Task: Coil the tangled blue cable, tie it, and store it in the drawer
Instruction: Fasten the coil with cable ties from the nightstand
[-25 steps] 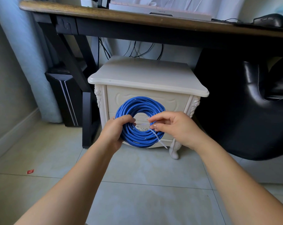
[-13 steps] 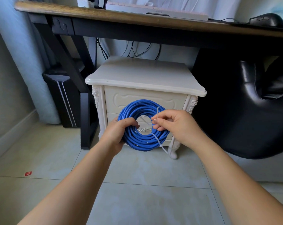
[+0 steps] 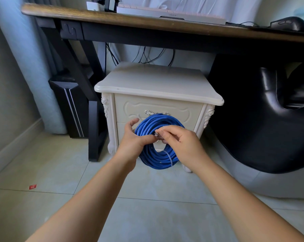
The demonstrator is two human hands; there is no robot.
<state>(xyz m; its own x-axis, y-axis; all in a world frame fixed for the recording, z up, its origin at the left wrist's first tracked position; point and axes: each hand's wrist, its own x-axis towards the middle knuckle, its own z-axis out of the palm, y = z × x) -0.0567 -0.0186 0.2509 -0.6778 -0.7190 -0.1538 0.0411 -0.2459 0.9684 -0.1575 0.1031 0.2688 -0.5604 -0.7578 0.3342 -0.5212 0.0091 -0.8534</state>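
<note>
The blue cable (image 3: 158,122) is wound into a round coil, held upright in front of the white nightstand (image 3: 154,81). My left hand (image 3: 133,143) holds the coil's left side, fingers reaching over it to the centre hole and thumb lifted. My right hand (image 3: 180,141) pinches the end of a white tie (image 3: 169,157) at the coil's centre, fingertips meeting the left hand's. The tie wraps the coil's lower right part. The top drawer (image 3: 130,109) with its silver handle (image 3: 150,112) is closed. The coil and hands mostly hide the lower drawer.
A wooden desk (image 3: 147,21) with a keyboard and mouse spans overhead. A black chair (image 3: 270,119) fills the right, and a black computer tower (image 3: 69,105) and desk leg stand left of the nightstand. A red scrap (image 3: 32,186) lies on the tiled floor.
The tie now loops around the coil's lower right part instead of hanging loose. My right fingertips moved to the coil's centre to meet my left hand, whose thumb has lifted off the coil.
</note>
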